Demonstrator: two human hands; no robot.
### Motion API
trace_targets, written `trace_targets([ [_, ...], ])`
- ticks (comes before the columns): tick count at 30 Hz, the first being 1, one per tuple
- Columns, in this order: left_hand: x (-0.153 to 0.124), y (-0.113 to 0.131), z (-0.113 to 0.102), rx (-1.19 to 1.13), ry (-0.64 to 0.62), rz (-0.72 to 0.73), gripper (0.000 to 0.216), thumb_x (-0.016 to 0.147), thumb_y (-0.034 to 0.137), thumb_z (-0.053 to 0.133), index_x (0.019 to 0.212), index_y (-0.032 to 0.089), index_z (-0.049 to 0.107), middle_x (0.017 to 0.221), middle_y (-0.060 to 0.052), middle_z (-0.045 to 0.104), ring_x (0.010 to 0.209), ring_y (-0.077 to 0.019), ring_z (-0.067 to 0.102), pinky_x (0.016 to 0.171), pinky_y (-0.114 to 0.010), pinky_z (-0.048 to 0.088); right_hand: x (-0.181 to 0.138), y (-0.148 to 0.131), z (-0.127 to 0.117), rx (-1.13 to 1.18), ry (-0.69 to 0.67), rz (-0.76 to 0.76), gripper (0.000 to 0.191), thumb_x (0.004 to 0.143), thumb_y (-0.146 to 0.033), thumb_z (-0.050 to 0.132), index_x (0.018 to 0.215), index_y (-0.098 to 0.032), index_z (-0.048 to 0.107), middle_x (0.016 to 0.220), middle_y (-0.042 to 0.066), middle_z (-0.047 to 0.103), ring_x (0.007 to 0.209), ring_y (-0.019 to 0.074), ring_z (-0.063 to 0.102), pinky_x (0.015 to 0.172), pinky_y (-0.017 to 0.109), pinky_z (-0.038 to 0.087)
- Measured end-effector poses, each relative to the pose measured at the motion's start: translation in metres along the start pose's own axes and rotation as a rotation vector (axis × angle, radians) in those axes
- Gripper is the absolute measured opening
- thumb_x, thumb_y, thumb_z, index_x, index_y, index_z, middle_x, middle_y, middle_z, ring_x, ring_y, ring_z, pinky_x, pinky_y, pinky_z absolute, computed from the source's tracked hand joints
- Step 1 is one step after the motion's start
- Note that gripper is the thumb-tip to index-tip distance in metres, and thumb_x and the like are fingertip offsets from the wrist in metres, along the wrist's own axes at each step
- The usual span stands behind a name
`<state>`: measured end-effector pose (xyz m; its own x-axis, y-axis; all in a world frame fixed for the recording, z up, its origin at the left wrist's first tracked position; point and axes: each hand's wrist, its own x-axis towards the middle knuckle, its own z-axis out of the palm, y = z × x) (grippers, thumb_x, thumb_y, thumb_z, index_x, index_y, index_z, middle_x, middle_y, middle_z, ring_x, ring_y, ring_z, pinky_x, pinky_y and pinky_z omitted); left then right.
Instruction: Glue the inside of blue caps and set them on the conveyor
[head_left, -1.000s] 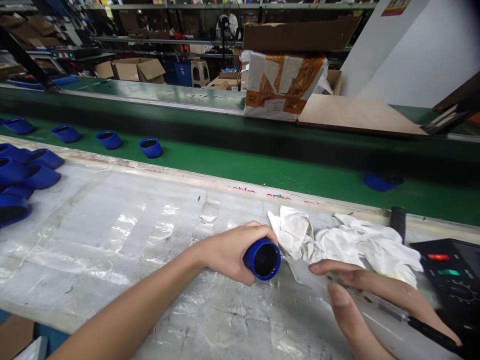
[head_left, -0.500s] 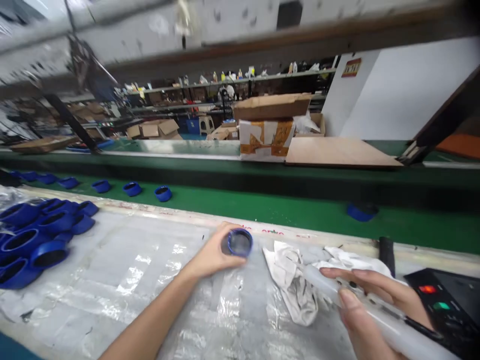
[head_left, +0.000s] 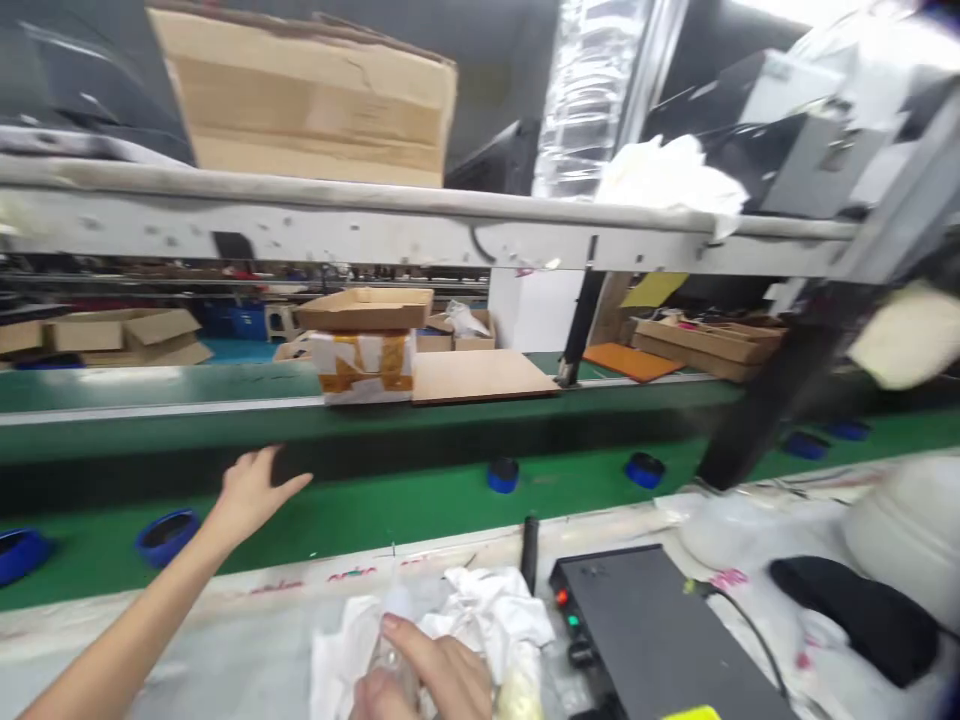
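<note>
Blue cup-like pieces [head_left: 166,542] stand on the green conveyor belt [head_left: 409,515]; above it the left hand [head_left: 253,492] spreads empty, its low forearm [head_left: 154,615] liable to knock the nearest, while the right hand [head_left: 435,668] grips a translucent tool [head_left: 393,655]

- Large cardboard box [head_left: 307,100] is seen above overhead shelf edge [head_left: 337,228].
- Taped carton [head_left: 364,368] is topped by shallow cardboard tray [head_left: 365,318].
- Beige board [head_left: 484,375] is positioned beside carton.
- Orange board [head_left: 634,361] is noted farther right.

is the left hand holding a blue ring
No, the left hand is spread open and empty, and the nearest blue ring sits on the green belt.
</note>
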<state>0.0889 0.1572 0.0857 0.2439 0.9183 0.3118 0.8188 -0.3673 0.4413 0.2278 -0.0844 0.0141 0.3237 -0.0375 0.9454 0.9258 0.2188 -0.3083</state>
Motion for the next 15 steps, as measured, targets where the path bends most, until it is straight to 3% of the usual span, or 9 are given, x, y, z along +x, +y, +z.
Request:
trace_targets([
  [4, 0.033, 0.107, 0.089, -0.165, -0.316, 0.336, 0.067, 0.082, 0.055, 0.064, 0.139, 0.020, 0.064, 0.149, -0.014, 0.068, 0.142, -0.0347, 0.059, 0.118, -0.041, 0.047, 0.018, 0.034, -0.003, -0.083, 0.106, -0.093, 0.006, 0.098, -0.020, 0.065, 0.094, -0.025, 0.064, 0.090, 0.006, 0.082, 0.058, 0.0192, 0.074, 0.051, 0.031, 0.060],
  [7, 0.023, 0.181, 0.154, -0.225, -0.470, 0.485, 0.063, 0.081, 0.056, 0.067, 0.132, 0.019, 0.065, 0.146, -0.019, 0.068, 0.142, -0.0394, 0.058, 0.118, -0.046, 0.045, 0.030, 0.052, -0.010, -0.150, 0.123, -0.054, 0.002, 0.101, -0.023, 0.067, 0.101, -0.022, 0.066, 0.099, 0.013, 0.081, 0.073, 0.0227, 0.080, 0.060, 0.033, 0.065],
  [9, 0.011, 0.213, 0.180, -0.258, -0.544, 0.538, 0.063, 0.071, 0.050, 0.077, 0.125, 0.020, 0.065, 0.133, -0.020, 0.071, 0.132, -0.0436, 0.064, 0.112, -0.050, 0.048, 0.035, 0.057, -0.013, -0.177, 0.117, -0.035, 0.003, 0.103, -0.024, 0.064, 0.104, -0.021, 0.065, 0.101, 0.013, 0.081, 0.077, 0.0227, 0.080, 0.066, 0.036, 0.066],
  [12, 0.001, 0.223, 0.184, -0.320, -0.598, 0.537, 0.059, 0.056, 0.036, 0.083, 0.108, 0.022, 0.059, 0.113, -0.014, 0.071, 0.114, -0.0417, 0.069, 0.103, -0.049, 0.052, 0.040, 0.056, -0.013, -0.174, 0.097, -0.040, 0.005, 0.106, -0.023, 0.059, 0.104, -0.021, 0.064, 0.097, 0.011, 0.080, 0.076, 0.0200, 0.080, 0.070, 0.035, 0.064],
  [15, -0.005, 0.186, 0.153, -0.378, -0.582, 0.448, 0.061, 0.055, 0.036, 0.080, 0.105, 0.024, 0.047, 0.106, -0.009, 0.067, 0.108, -0.0373, 0.069, 0.098, -0.048, 0.054, 0.040, 0.054, -0.014, -0.122, 0.053, -0.045, 0.006, 0.105, -0.023, 0.058, 0.104, -0.020, 0.063, 0.097, 0.011, 0.080, 0.076, 0.0187, 0.080, 0.071, 0.033, 0.063],
])
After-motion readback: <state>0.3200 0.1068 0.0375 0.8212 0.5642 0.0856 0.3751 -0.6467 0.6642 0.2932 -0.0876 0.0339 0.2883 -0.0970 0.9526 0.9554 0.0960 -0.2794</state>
